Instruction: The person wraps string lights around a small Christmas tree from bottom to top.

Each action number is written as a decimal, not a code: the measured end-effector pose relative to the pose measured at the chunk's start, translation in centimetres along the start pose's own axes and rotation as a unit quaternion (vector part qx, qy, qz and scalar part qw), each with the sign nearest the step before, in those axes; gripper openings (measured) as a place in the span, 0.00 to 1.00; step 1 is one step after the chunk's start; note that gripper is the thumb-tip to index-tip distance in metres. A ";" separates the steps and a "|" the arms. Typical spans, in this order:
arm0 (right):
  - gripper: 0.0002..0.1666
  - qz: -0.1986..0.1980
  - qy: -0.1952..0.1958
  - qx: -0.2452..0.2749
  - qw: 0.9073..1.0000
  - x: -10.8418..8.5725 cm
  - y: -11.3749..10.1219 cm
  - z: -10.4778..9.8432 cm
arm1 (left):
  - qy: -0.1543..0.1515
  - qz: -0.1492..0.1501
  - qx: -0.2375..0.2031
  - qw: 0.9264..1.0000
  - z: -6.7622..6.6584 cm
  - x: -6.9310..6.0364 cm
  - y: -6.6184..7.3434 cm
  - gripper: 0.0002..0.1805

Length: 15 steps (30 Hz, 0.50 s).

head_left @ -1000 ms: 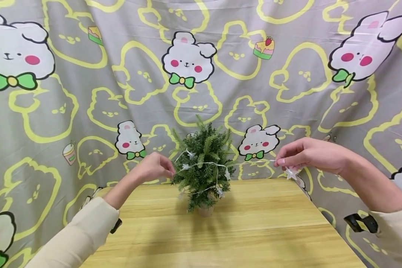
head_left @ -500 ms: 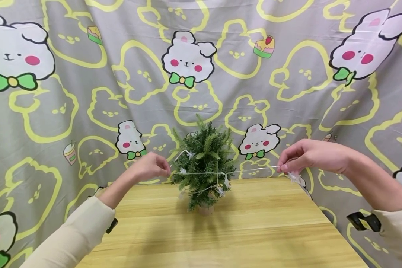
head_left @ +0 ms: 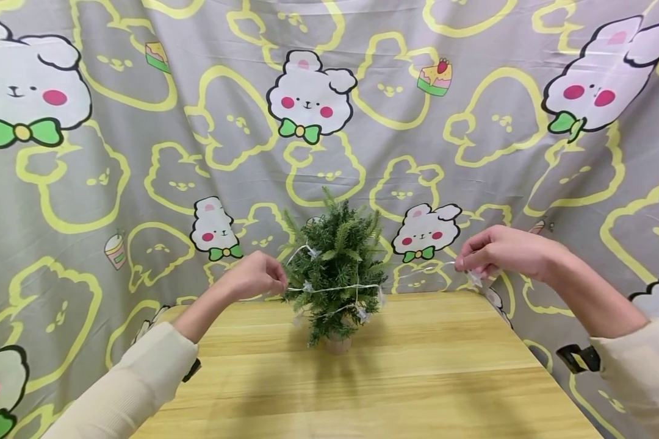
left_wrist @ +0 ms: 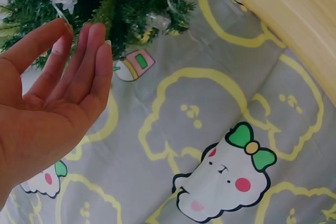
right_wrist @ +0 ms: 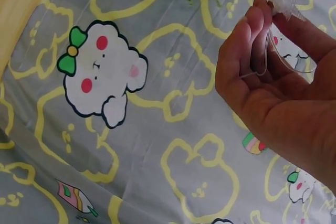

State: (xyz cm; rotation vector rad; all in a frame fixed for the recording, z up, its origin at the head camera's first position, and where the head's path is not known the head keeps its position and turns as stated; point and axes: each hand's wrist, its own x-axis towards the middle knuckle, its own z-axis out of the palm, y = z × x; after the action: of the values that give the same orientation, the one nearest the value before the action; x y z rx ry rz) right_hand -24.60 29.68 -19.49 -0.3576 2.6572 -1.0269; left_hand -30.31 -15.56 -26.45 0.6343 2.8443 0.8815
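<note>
A small artificial Christmas tree (head_left: pixel 340 244) stands upright in a pot (head_left: pixel 337 346) near the table's far edge. White-wired string lights (head_left: pixel 335 288) with clear star bulbs run across its front. At the tree's left side, my left hand (head_left: pixel 257 277) pinches the wire between thumb and forefinger; a star bulb (left_wrist: pixel 67 1) shows beyond those fingertips. My right hand (head_left: pixel 507 253), out to the right of the tree, pinches another stretch of the same string. A star (right_wrist: pixel 283 3) hangs at its fingertips, and thin wire (right_wrist: pixel 266 51) loops through the palm.
The wooden table (head_left: pixel 417 372) spreads in front of the tree. Close behind it hangs a grey curtain (head_left: pixel 373 143) printed with white rabbits and yellow outlines. A black strap (head_left: pixel 578 358) sits at the right sleeve's cuff.
The wire across the tree's front has come down lower. My left hand went slightly left, then back right against the branches. The stretch toward my right hand now looks less taut.
</note>
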 end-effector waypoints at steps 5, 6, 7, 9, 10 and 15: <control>0.15 -0.003 0.036 0.012 0.999 1.6 -0.1 0.1 | 0.001 -0.006 0.005 1.000 -1.0 -0.2 0.5 0.03; 0.15 -0.003 0.046 0.017 0.999 1.9 -0.2 0.1 | -0.001 -0.006 0.007 1.000 -1.3 -0.3 0.6 0.03; 0.16 -0.003 0.056 0.020 0.998 2.2 -0.3 0.1 | -0.007 -0.005 0.009 1.000 -1.6 -0.4 0.8 0.04; 0.16 -0.003 0.077 0.029 0.997 2.9 -0.4 0.1 | -0.016 -0.001 0.013 1.000 -2.1 -0.5 1.1 0.05; 0.17 0.000 0.085 0.037 0.996 3.2 -0.5 0.1 | -0.019 0.000 0.014 1.000 -2.3 -0.4 1.2 0.06; 0.20 0.004 0.109 0.095 0.989 4.6 -1.2 0.0 | 0.012 0.002 0.013 1.000 -3.1 -0.1 2.0 0.07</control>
State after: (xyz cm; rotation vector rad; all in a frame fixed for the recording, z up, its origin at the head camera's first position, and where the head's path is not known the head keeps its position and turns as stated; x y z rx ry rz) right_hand -28.70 27.36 -19.40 -0.2046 2.7123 -1.3753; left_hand -30.12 -15.71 -22.71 0.6359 2.8812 0.8608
